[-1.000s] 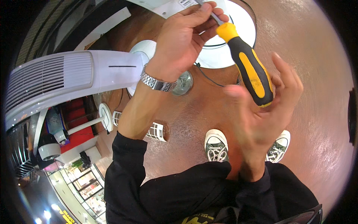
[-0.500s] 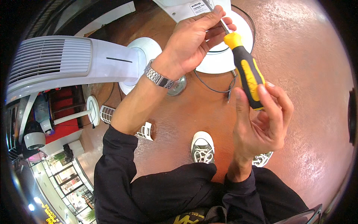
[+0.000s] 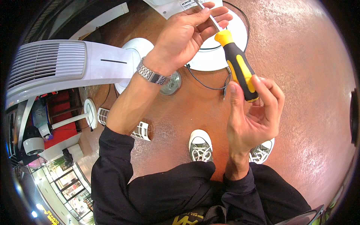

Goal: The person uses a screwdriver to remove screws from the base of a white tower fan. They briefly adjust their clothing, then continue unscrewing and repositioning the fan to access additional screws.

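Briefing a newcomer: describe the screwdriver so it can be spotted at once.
Find the white base on the brown floor, top centre. In front, the screwdriver slants from the left hand down to the right hand. Unlike the base, its handle is yellow and black.

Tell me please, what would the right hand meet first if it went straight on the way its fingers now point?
The right hand would probably meet the yellow-and-black screwdriver handle first: it lies between thumb and fingers. Depth is unclear; they may be touching it.
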`<move>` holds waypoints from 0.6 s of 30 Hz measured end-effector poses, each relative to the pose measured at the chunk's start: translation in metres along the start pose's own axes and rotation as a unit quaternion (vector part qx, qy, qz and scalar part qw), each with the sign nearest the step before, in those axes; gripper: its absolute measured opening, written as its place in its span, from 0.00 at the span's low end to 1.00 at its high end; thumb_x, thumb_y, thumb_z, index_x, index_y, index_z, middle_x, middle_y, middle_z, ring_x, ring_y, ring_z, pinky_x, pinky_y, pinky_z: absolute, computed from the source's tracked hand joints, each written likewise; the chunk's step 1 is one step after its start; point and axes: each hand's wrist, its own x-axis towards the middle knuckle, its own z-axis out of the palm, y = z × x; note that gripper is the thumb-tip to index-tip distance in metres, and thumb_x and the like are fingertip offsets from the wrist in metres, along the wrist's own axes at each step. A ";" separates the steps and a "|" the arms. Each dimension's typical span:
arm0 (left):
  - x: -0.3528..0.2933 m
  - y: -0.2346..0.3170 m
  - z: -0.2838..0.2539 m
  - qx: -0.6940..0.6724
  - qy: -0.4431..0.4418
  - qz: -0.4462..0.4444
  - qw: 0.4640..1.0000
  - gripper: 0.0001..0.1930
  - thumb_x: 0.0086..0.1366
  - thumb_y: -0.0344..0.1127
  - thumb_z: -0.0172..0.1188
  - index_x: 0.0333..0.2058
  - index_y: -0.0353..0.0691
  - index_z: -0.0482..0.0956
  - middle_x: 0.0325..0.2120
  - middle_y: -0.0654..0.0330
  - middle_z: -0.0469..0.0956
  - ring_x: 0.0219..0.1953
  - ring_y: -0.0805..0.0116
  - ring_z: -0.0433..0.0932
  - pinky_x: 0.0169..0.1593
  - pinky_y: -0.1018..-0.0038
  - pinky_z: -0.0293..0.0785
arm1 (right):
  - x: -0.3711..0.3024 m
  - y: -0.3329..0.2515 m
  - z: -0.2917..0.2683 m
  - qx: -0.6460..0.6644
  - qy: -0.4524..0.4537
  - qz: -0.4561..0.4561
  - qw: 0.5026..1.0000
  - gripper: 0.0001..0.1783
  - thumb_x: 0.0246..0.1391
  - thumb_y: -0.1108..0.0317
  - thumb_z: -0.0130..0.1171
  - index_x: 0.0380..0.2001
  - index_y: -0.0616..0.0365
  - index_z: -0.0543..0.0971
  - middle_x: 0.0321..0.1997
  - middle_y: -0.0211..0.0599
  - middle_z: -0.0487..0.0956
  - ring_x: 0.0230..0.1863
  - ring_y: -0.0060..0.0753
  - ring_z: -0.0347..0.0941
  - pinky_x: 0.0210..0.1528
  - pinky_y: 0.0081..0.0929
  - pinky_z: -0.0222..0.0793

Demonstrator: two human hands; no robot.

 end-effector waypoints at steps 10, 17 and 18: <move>0.007 -0.014 -0.017 0.012 -0.010 0.025 1.000 0.13 0.76 0.33 0.51 0.48 0.26 0.72 0.46 0.48 0.78 0.51 0.58 0.80 0.58 0.68 0.80 | 0.005 -0.011 -0.001 0.040 -0.026 0.149 0.988 0.17 0.53 0.74 0.71 0.46 0.63 0.80 0.48 0.41 0.74 0.46 0.31 0.75 0.43 0.26 0.74; -0.004 0.003 0.005 0.014 0.031 -0.015 0.999 0.18 0.75 0.32 0.52 0.55 0.24 0.66 0.49 0.47 0.75 0.53 0.58 0.78 0.60 0.70 0.80 | 0.003 0.004 0.000 0.000 -0.016 -0.021 1.000 0.15 0.48 0.79 0.72 0.41 0.59 0.83 0.45 0.40 0.77 0.42 0.33 0.76 0.40 0.23 0.74; -0.005 0.004 0.008 0.031 0.051 -0.023 0.998 0.17 0.75 0.32 0.52 0.55 0.25 0.67 0.48 0.47 0.75 0.51 0.59 0.79 0.59 0.70 0.80 | 0.003 0.005 -0.002 -0.010 -0.025 -0.048 0.999 0.15 0.46 0.80 0.72 0.39 0.57 0.84 0.45 0.40 0.78 0.43 0.35 0.77 0.41 0.25 0.74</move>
